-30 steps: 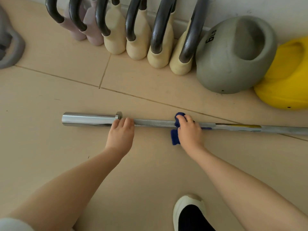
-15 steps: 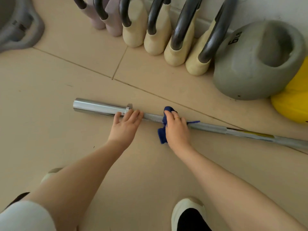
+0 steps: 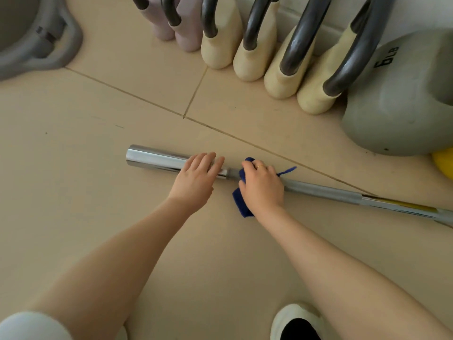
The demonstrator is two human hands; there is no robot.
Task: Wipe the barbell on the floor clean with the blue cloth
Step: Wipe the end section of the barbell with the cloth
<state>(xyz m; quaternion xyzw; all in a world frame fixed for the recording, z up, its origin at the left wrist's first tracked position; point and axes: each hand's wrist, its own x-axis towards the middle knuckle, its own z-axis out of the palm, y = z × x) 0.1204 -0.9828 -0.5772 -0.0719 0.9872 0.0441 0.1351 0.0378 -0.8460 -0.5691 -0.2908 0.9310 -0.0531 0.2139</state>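
Note:
A chrome barbell (image 3: 157, 159) lies on the beige tiled floor, running from the middle left down to the right edge. My left hand (image 3: 196, 180) rests flat on its thick sleeve near the collar, fingers straight. Just right of the collar, my right hand (image 3: 262, 187) grips the blue cloth (image 3: 241, 204) wrapped over the thinner shaft. Part of the cloth sticks out below my palm and a thin strip trails to the right.
Along the back wall stand several cream and pink kettlebells (image 3: 220, 42) with dark handles, a grey 6 lb kettlebell (image 3: 392, 114) and a yellow one (image 3: 445, 163). A grey piece of equipment (image 3: 41, 45) sits at the top left. My white shoe (image 3: 296, 322) is at the bottom.
My right hand has slid the cloth left along the shaft toward the collar. My left hand has shifted left onto the sleeve. The camera has turned, so the bar now looks more slanted.

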